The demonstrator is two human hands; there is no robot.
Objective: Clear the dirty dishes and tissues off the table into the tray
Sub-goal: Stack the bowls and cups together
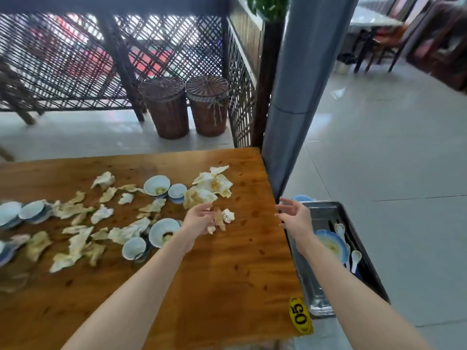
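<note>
Crumpled stained tissues point(75, 210) lie scattered across the wooden table point(227, 269), among several white and blue bowls point(156, 185). My left hand point(199, 219) hovers over the table with fingers relaxed, right beside a few small tissue scraps point(227, 215); whether it touches them I cannot tell. My right hand point(294, 215) is open with spread fingers, above the table's right edge by the metal tray point(316, 296). In the tray sit a dirty blue bowl point(331, 245) and white spoons point(355, 258).
A larger tissue heap point(212, 184) lies near the table's far right corner. A grey pillar point(303, 97) stands just beyond the tray. Two wicker baskets point(187, 107) and a lattice screen are behind the table. A yellow "05" tag point(300, 315) marks the near corner.
</note>
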